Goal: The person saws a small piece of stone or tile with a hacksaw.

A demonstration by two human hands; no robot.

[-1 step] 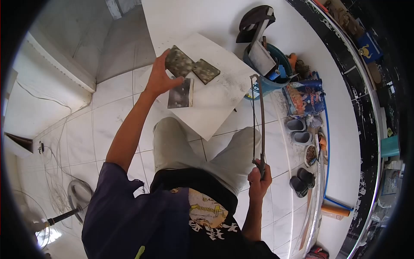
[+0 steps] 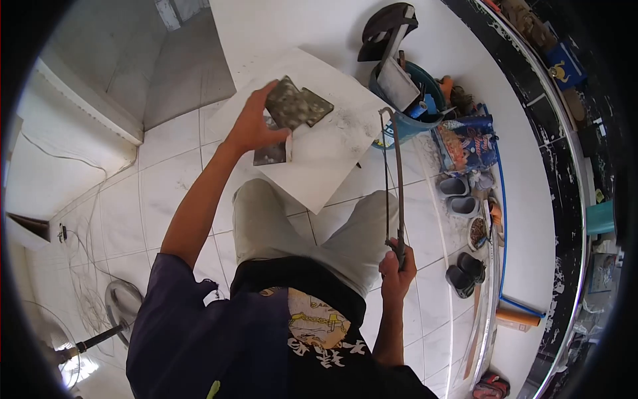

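Observation:
My left hand is closed on a dark, mottled rectangular plate, gripping it at its left edge with thumb and fingers. Behind that plate, partly covered by it, lies a similar dark plate. A third dark piece with a pale edge rests below my left hand, half hidden by it. All of these are over a white sheet or board marked with dark dust. At the right, my right hand is wrapped round the handle of a hacksaw, whose frame points away from me.
A teal bucket full of tools stands beyond the board's right corner. Along the right are a blue printed bag, grey shoes, black slippers and a blue pipe. A fan and loose cords are at the lower left.
My left hand has shifted the held plate slightly right and down, so it overlaps the plate behind it more. My right hand still holds the hacksaw, and the view has shifted a little.

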